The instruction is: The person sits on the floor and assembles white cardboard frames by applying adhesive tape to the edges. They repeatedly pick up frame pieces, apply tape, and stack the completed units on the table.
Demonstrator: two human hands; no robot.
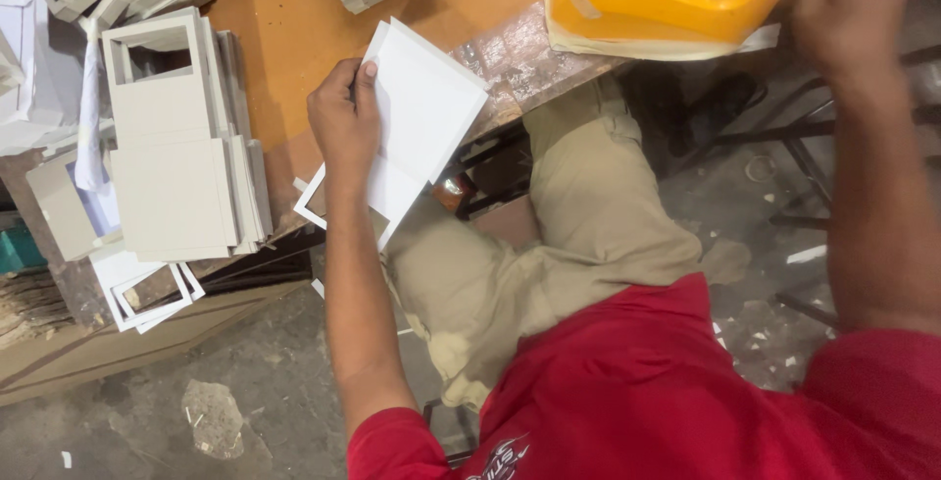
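Left hand [343,117] grip closed on a folded white card piece [421,112] at the desk [294,29] edge, untaped as yet; right hand [843,9] at the yellow tape dispenser [667,4], grip state unclear; grey card stacks [181,161] beyond the left grip.

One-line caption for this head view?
Left hand holds white card piece at table edge; right hand reaches the yellow tape dispenser.

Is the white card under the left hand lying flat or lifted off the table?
Lifted: the white card tilts, its lower corner past the table edge, gripped by the left hand.
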